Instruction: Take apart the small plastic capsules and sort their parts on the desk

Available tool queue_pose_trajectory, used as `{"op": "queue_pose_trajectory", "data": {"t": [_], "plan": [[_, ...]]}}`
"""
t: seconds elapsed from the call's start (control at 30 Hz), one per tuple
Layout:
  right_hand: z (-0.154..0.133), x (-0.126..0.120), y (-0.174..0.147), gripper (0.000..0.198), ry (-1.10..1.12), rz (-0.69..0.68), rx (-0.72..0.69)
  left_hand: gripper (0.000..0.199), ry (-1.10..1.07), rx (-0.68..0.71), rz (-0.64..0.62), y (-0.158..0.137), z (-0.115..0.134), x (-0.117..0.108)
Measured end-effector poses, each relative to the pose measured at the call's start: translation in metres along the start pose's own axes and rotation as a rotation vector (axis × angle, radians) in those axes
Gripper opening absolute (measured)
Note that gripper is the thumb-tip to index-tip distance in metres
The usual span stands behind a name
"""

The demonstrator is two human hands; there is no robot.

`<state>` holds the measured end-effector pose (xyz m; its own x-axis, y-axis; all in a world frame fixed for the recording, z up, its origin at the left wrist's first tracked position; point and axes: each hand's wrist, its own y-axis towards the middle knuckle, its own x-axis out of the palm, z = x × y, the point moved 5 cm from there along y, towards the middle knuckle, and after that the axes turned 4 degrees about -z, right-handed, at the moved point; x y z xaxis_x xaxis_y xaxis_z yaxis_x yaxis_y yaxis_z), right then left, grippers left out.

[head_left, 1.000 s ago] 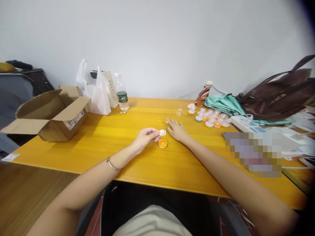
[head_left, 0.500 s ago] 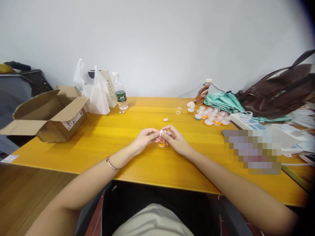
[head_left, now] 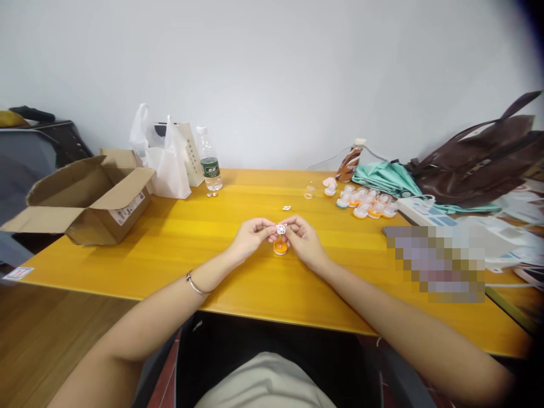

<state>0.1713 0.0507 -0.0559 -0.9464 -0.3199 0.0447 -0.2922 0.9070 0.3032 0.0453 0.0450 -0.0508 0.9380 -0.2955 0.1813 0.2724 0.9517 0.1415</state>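
Between the fingertips of my left hand (head_left: 251, 238) and my right hand (head_left: 305, 240) is a small white openwork plastic piece (head_left: 281, 229), pinched from both sides. Just under it, on the wooden table (head_left: 238, 289), stands a small round base with an orange top and white rim (head_left: 280, 247). Its upper part is partly hidden by my fingers. A little farther off lies another small white piece (head_left: 287, 208). Beyond that sit a clear plastic ring and cap (head_left: 308, 195).
Several small clear-domed items with coloured bases (head_left: 369, 203) stand at the right. Behind them are a brown drink bottle (head_left: 350, 162), green cloth (head_left: 385, 178) and brown bag (head_left: 480, 164). At left are an open cardboard box (head_left: 97, 209), white plastic bag (head_left: 168, 173) and water bottle (head_left: 210, 164).
The white piece now faces me flat between both hands, where fingers covered more of it before. My hands have spread slightly, so more of the orange base shows.
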Motion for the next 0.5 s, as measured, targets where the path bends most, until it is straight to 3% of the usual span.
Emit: {"op": "queue_pose_trajectory", "data": {"t": [0.1,0.2,0.37,0.5], "plan": [[0.008,0.002,0.001,0.018,0.177,0.05,0.13,0.019,0.084,0.037,0.038,0.001,0.001,0.001],[0.01,0.004,0.001,0.019,0.214,0.081,0.167,0.019,0.105,0.033,0.047,0.002,0.0,0.002],[-0.008,0.004,0.0,0.02,-0.037,0.062,-0.04,0.021,0.042,0.057,0.023,-0.001,0.004,0.003],[-0.013,0.0,0.002,0.02,-0.147,0.065,-0.111,0.023,-0.013,0.051,0.024,-0.001,0.003,-0.002]]}}
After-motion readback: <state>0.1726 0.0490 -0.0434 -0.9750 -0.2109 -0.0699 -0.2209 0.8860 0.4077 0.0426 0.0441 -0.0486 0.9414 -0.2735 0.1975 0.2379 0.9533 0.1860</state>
